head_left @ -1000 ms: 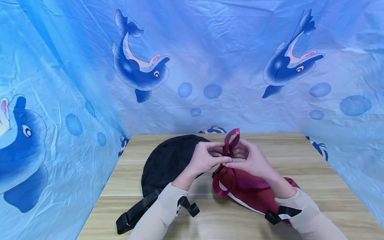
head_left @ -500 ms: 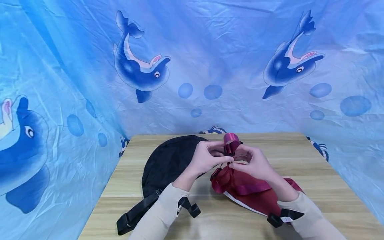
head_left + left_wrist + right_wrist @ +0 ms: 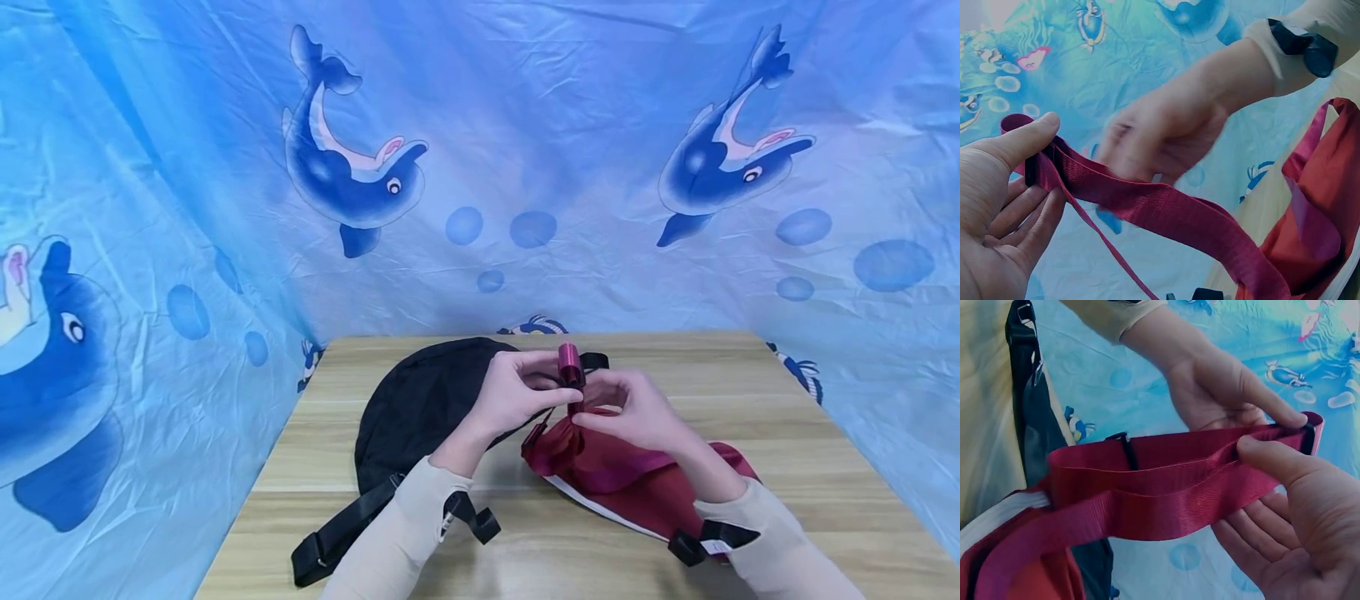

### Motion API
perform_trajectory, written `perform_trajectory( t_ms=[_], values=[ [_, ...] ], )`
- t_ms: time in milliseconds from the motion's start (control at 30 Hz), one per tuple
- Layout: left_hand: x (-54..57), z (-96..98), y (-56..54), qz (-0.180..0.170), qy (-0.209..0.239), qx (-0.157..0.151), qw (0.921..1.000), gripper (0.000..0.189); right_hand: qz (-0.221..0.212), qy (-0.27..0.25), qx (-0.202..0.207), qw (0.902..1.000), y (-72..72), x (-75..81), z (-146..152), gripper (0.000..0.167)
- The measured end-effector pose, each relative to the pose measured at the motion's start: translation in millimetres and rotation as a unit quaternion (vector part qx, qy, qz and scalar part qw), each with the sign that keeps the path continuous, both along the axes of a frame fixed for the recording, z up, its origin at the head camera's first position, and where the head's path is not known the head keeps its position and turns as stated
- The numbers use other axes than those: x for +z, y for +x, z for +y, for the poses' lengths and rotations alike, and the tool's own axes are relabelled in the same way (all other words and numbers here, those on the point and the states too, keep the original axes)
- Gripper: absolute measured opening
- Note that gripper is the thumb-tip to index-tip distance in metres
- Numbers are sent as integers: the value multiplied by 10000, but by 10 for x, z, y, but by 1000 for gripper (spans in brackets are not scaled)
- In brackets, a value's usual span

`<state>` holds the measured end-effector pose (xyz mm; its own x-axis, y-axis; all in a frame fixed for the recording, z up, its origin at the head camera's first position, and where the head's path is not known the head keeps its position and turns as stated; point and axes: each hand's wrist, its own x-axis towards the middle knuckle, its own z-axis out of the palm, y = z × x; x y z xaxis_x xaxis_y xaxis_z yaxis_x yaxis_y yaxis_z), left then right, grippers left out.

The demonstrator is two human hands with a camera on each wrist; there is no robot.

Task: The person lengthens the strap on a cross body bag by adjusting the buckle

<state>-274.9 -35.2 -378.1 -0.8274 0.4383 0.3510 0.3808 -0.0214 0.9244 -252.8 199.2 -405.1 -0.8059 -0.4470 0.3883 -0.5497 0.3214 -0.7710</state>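
Note:
My left hand [image 3: 517,392] pinches the end of a dark red webbing strap [image 3: 1166,512], where it loops through a black slider buckle [image 3: 1309,439]. In the left wrist view its thumb lies over that loop [image 3: 1016,122], fingers below. My right hand [image 3: 630,408] pinches the same strap close by; in the right wrist view its thumb presses on the webbing with the fingers underneath. The right hand is blurred in the left wrist view. From the raised strap hangs a red bag [image 3: 637,492] with a white edge, resting on the table. A second black slider [image 3: 1124,450] sits further along the strap.
A round black bag [image 3: 427,408] lies on the wooden table [image 3: 300,450] to the left, its black strap [image 3: 341,533] stretching toward the front. A blue dolphin-print sheet [image 3: 480,125] hangs behind and at the sides. Black camera mounts [image 3: 472,517] sit on both wrists.
The strap loop above my hands has turned and shrunk from a tall open loop to a short narrow roll. My right hand has moved slightly down and right; the left has barely moved.

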Motion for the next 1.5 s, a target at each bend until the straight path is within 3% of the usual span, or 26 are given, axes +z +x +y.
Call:
perform_trajectory(
  t_ms=[100, 167, 367, 567, 833, 1000, 1167, 1367, 1500],
  values=[
    [4, -16, -6, -23, -59, 193, 9998, 42, 156, 557, -63, 9983, 0, -11, 88, 30],
    [2, -19, -4, -24, -180, 244, 9995, 42, 320, 637, -26, 9975, -1, 27, 132, 35],
    [-20, 23, 21, 81, -678, 24, 9977, 44, 655, -317, 507, 9961, 44, 302, 108, 48],
    [-15, 35, 48, 391, -973, 143, 9944, 47, 1057, 446, -11, 9934, 97, 498, -5, 39],
    [-39, 29, 68, 619, -1246, 190, 9901, 48, 681, 873, -299, 9934, 109, 580, -30, 31],
    [-61, 29, 59, 678, -1191, 194, 9904, 45, 418, 229, -337, 9983, 118, 569, -57, 34],
    [-70, 40, 51, 602, -855, 59, 9945, 43, 854, -76, -474, 9952, 85, 474, -127, 44],
    [-94, 33, 44, 435, -889, 56, 9951, 42, 949, -1190, -376, 9876, 58, 506, -162, 48],
    [-105, 30, 35, 462, -843, -12, 9954, 40, 737, -727, -387, 9939, 45, 498, -188, 52]
  ],
)
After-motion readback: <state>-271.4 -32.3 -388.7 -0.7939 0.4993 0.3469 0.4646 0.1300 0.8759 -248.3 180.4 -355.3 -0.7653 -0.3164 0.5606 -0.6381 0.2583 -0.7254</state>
